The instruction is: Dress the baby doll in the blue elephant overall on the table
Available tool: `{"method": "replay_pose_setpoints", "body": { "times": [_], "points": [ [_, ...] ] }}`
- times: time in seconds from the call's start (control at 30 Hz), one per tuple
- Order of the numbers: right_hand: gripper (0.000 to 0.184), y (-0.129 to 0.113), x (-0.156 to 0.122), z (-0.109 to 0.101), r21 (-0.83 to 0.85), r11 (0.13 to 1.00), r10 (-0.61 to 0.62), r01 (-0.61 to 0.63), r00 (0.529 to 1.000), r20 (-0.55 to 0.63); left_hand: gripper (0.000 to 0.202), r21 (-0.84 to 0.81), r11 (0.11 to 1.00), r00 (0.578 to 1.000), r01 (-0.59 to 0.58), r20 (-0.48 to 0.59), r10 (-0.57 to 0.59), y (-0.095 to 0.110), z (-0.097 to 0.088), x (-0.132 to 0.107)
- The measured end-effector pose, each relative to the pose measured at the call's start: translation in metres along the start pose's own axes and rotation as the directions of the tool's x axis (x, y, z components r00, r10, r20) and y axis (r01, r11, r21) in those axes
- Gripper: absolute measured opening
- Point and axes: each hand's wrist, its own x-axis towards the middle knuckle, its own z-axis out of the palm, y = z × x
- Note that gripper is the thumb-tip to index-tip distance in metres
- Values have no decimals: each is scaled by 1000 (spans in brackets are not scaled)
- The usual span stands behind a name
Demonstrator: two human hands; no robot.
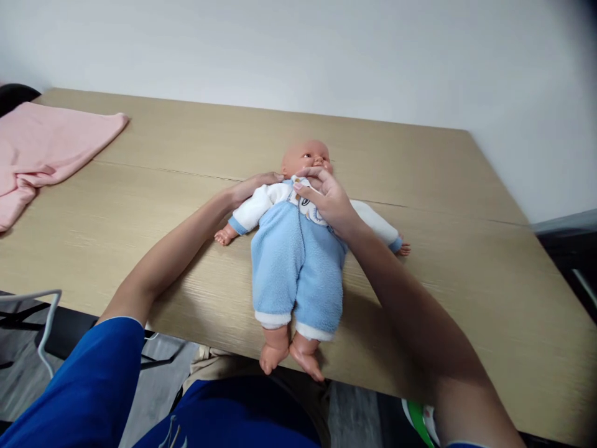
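A baby doll [313, 155] lies on its back on the wooden table, head away from me and bare feet at the near edge. It wears a romper [280, 249] with light blue legs, white sleeves and a cartoon print on the chest. My left hand [255, 186] rests at the doll's shoulder beside the neck, fingers stretched out and partly hidden by the white sleeve. Over the chest, my right hand [329, 198] pinches the romper's front just below the chin, thumb and forefinger close together. The palm covers part of the print.
Pink cloth [56, 143] lies bunched at the table's far left. Behind the table [186, 137] stands a pale wall [298, 56]. A white cable or tube [49, 323] bends below the left front edge. Dark objects [566, 249] flank the right edge.
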Motion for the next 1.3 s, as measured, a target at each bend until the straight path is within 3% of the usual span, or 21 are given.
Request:
{"method": "replay_pose_setpoints", "body": {
  "times": [0.1, 0.13, 0.2, 0.27, 0.4, 0.53, 0.67, 0.77, 0.93, 1.1, 1.2, 1.3],
  "points": [
    [51, -16, -8, -5, -388, 919, -101, 73, 994, -51, 43, -347, 935, 990, 78, 139, -31, -11, -24, -1],
    [46, -21, -11, -7, -520, 851, -127, 73, 990, -68, 47, -417, 898, 978, 144, 200, -64, -15, -31, -4],
    [38, -29, -15, -9, -709, 703, -157, 60, 985, -72, 69, -423, 867, 939, 264, 319, -130, -21, -42, -9],
    [33, -33, -17, -15, -799, 599, -154, 57, 987, -45, 78, -370, 876, 903, 309, 403, -148, -24, -48, -13],
    [41, -39, -15, -40, -866, 501, -95, 17, 995, -35, 85, -333, 900, 885, 281, 453, -108, -24, -49, -11],
    [53, -44, -22, -69, -844, 535, 14, 28, 999, 43, 87, -278, 933, 885, 227, 460, -79, -20, -51, -10],
    [56, -33, -47, -87, -808, 587, 50, 61, 993, 111, 99, -117, 971, 864, 208, 487, -126, -17, -62, -17],
    [56, -15, -69, -104, -819, 564, -46, 107, 994, 98, 108, -48, 982, 849, 182, 512, -132, -21, -70, -26],
    [51, 14, -96, -128, -863, 500, -264, 75, 962, -69, 101, 21, 988, 875, 152, 462, -145, -28, -78, -42],
    [38, 21, -113, -136, -858, 486, -358, 166, 934, -22, 88, 221, 950, 848, 219, 439, -298, -24, -88, -53],
    [55, 21, -129, -152, -838, 504, -322, 208, 946, 41, 86, 347, 921, 891, 178, 341, -301, -18, -93, -61],
    [70, 25, -146, -178, -817, 562, -217, 129, 976, 5, 73, 398, 911, 960, 110, 195, -201, -3, -92, -68]
  ]
}}
